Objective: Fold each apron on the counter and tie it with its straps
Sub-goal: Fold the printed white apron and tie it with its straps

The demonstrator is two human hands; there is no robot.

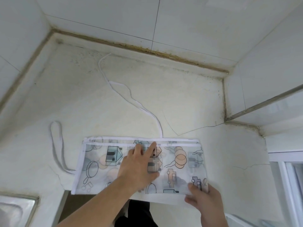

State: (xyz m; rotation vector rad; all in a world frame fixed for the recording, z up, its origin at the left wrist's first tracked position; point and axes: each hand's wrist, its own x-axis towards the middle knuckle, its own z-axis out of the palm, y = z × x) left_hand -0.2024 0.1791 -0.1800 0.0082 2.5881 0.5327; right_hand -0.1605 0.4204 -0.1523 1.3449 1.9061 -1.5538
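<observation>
Where the counter (164,99) meets its front edge, the folded apron (178,167) lies as a flat band, long axis running left to right. A sink (18,208) sits at the near left. Two white straps trail away: one (131,97) toward the back wall, one (57,145) looped leftward. The left hand (139,166) presses the apron's middle with straight fingers; the right hand (201,197) pinches its near right corner. The printed fabric shows houses and pans.

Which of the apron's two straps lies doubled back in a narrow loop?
The left strap, beside the apron's left edge. The other strap trails away toward the back wall.
</observation>
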